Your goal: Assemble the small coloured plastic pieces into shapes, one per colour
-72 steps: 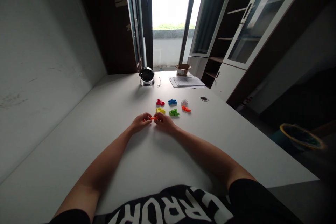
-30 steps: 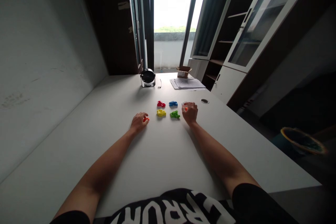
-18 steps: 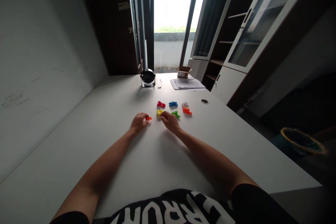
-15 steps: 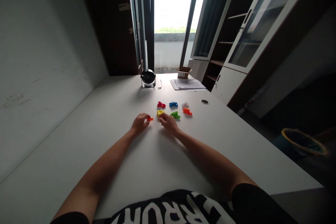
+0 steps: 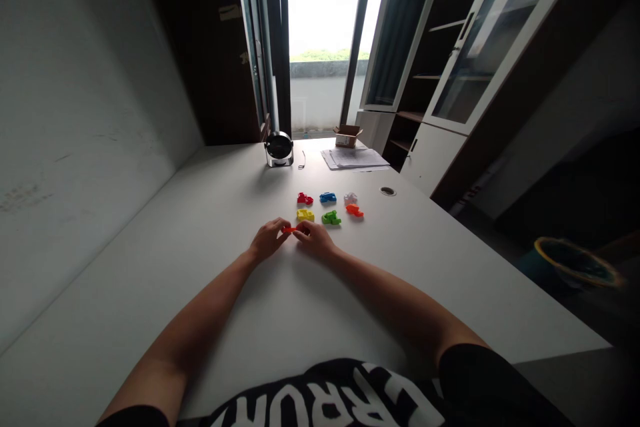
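My left hand [image 5: 269,239] and my right hand [image 5: 315,240] meet low over the white table [image 5: 210,260]. Between their fingertips they both pinch a small orange-red plastic piece [image 5: 289,229], partly hidden by the fingers. Just beyond my right hand lie a yellow piece [image 5: 305,215] and a green piece [image 5: 331,217]. Farther back are a red piece [image 5: 305,199], a blue piece [image 5: 328,197], a white piece [image 5: 351,198] and an orange piece [image 5: 355,211]. All are chunky, notched shapes.
A small round black-and-silver fan [image 5: 279,149] stands at the table's far end. Beside it are a stack of papers [image 5: 354,158] and an open cardboard box [image 5: 348,137]. A round grommet hole [image 5: 387,191] sits in the tabletop. A glass-doored cabinet [image 5: 430,80] stands to the right.
My right hand has moved left, away from the yellow piece, and closed on the orange-red piece that my left hand holds. The view has shifted slightly.
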Demonstrator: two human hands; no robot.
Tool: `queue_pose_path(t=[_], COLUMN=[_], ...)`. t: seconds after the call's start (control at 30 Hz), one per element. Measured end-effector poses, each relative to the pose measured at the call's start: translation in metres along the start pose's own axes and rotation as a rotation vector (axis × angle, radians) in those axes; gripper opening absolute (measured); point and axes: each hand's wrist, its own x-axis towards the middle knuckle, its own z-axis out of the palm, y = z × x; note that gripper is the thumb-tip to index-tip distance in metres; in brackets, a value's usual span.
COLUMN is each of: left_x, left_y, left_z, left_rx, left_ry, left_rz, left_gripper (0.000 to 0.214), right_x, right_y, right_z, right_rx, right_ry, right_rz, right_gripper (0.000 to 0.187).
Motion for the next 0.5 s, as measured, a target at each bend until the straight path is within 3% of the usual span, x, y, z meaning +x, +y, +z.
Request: queue_pose_path(t=[0.3, 0.5], left_x=[0.0003, -0.0011], left_y=[0.0076, 0.0059], left_z=[-0.0028, -0.0007], left_rx=[-0.056, -0.124], left_ry=[-0.02, 0.002], left_rz=[0.042, -0.026], left_gripper=[0.012, 0.02], right_x=[0.0012, 0.0], right_y=[0.0026, 0.0019], right_z=[-0.0006, -0.0011], right_rx=[0.049, 0.048], right_ry=[-0.028, 0.011], right_rz=[-0.002, 0.0], right_gripper=[0.026, 0.023])
